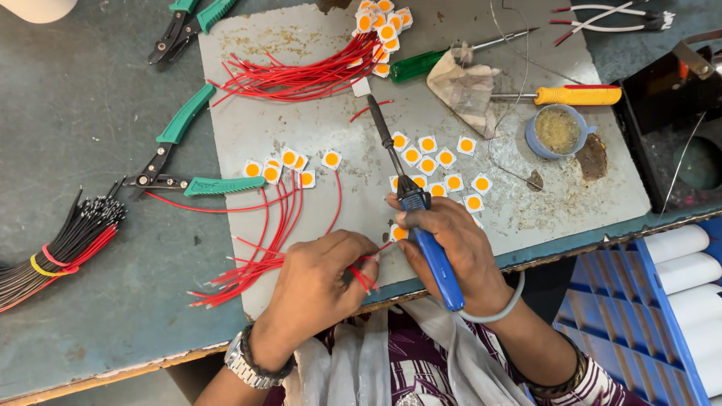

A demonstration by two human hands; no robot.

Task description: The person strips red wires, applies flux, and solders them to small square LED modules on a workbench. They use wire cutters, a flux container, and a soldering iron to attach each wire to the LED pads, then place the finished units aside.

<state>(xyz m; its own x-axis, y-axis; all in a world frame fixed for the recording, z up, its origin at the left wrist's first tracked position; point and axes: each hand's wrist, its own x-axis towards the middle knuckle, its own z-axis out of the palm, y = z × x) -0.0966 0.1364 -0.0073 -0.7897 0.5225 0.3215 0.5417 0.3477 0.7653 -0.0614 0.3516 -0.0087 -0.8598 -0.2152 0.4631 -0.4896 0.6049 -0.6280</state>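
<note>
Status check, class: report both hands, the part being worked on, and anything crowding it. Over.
Left hand pinching red wires. Right hand gripping blue soldering iron, also touching a square chip. Loose chips and wired chips close by.

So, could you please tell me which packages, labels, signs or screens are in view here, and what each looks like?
None in view: only bare tools, red wires and small white squares with orange centres on the grey work mat.
</note>
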